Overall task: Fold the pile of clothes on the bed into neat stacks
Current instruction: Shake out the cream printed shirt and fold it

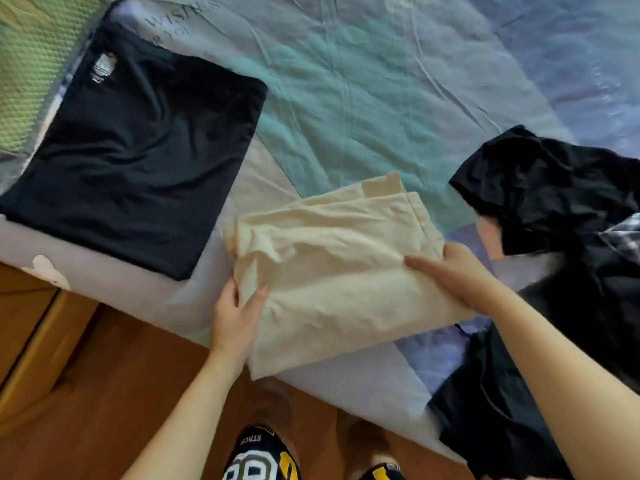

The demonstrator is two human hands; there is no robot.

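A folded cream garment [332,271] lies near the bed's front edge, partly overhanging it. My left hand [235,317] grips its left edge, thumb on top and fingers underneath. My right hand [453,271] holds its right edge, thumb laid across the top and fingers tucked under the cloth. A folded black T-shirt [138,150] lies flat on the bed to the left. A crumpled pile of black clothes [554,209] with a bit of plaid fabric [623,237] sits on the right.
The bed sheet [346,98] is pale blue and green, wrinkled. A green textured pillow [31,64] sits at far left. More dark clothing [485,410] hangs over the bed's front right edge. Wooden floor [104,393] lies below.
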